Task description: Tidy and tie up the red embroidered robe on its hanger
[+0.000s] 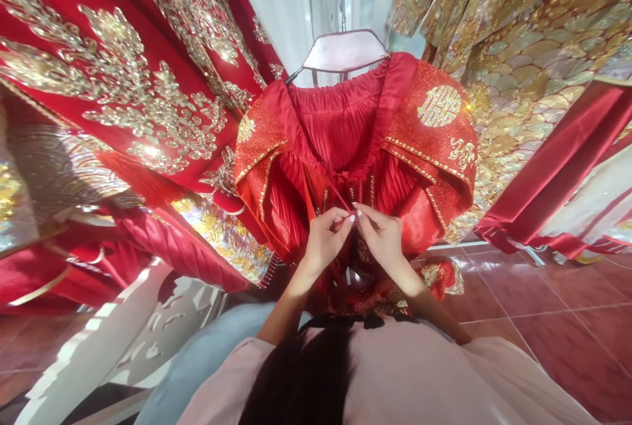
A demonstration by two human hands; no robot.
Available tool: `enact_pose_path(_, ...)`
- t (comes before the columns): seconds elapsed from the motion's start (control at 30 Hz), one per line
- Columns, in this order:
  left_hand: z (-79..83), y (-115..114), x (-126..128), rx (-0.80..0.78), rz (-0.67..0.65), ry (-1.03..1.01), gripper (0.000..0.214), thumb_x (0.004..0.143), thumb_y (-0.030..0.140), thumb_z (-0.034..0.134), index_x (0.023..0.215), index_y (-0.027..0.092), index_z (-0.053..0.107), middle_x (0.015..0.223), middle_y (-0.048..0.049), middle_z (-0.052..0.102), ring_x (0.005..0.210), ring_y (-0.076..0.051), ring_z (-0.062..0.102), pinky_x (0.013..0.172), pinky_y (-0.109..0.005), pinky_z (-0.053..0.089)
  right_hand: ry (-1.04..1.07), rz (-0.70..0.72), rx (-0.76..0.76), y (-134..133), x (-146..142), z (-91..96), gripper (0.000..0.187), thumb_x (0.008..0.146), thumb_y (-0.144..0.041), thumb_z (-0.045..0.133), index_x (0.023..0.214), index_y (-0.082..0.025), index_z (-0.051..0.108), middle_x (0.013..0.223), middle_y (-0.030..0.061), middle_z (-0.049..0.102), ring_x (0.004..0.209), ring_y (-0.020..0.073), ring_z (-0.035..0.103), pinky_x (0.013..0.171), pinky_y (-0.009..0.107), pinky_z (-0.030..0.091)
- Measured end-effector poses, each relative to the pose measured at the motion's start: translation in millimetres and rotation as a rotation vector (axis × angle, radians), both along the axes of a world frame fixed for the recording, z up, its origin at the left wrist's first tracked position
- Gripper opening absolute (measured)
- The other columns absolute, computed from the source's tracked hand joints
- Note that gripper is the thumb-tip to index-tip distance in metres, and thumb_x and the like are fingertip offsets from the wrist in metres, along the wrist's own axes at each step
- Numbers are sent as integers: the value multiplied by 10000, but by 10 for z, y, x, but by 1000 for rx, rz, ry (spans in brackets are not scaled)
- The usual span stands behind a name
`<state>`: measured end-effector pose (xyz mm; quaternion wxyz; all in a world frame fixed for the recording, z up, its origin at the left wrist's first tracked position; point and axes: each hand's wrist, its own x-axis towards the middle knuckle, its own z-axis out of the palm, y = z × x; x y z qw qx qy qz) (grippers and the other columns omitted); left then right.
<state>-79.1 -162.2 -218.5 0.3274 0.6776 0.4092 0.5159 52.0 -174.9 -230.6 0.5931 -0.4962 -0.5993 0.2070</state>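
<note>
A red cape [340, 129] with gathered satin at the neck and glittery, gold-trimmed shoulder flaps hangs in front of me on a wire hanger [345, 50]. From its neckline runs a thin red drawstring [340, 197]. My left hand [328, 234] pinches the string between thumb and fingers. Close against it, my right hand [379, 234] also has its fingertips pressed together at the string. Both hands meet at the cape's front opening, just below the gathered neckline. The exact spot between the fingertips is partly hidden.
Red cloth with silver-gold sequins [162, 83] hangs at the left, and gold scale-patterned fabric [513, 76] at the right. A carved white chair [118, 339] stands at lower left. Red floor tiles [557, 326] show at right. Gold-and-red fabric [439, 278] lies low behind my right forearm.
</note>
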Motion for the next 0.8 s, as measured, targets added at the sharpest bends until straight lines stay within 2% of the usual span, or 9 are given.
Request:
enact_pose_path(0.1,5,-6,-2,10,20,-1,186,822,308,577,731,150,614,537,48,463,489,-63,334,469,-194,286,-175,53,24,12,76,27,316,839,-168,483,1033,-236,723,912,23,732,753,150,695,748,289,571)
enact_pose_path(0.2,-14,-1,9,4,-4,14,211,832,327,567,720,153,610,537,48,455,497,-67,335,480,-194,298,-330,93,77,55,137,38,314,858,-171,472,1033,-242,722,993,32,715,877,162,684,823,307,561)
enact_pose_path(0.37,-42,10,15,-10,-22,2,212,838,341,570,756,156,631,579,34,523,521,-76,396,516,-194,347,-527,29,198,72,219,19,278,911,-246,474,1012,-235,733,1003,64,699,911,182,663,833,311,552)
enact_pose_path(0.53,-53,8,-7,6,-19,46,208,849,341,569,804,160,661,648,10,608,566,-93,476,574,-205,392,-598,-9,217,-7,252,36,307,923,-227,451,1090,-275,705,1094,64,662,925,182,644,813,322,551)
enact_pose_path(0.67,-46,5,-13,32,24,112,224,857,348,560,792,160,664,648,0,621,569,-102,493,593,-218,403,-565,-139,273,-55,201,57,248,906,-240,491,962,-240,732,1074,87,634,878,178,622,756,318,551)
enact_pose_path(0.8,-34,4,-12,49,33,150,223,861,351,559,803,167,672,666,-4,636,573,-104,506,596,-218,411,-579,-118,343,-68,142,67,258,913,-178,442,893,-197,699,988,85,653,888,165,635,804,299,545)
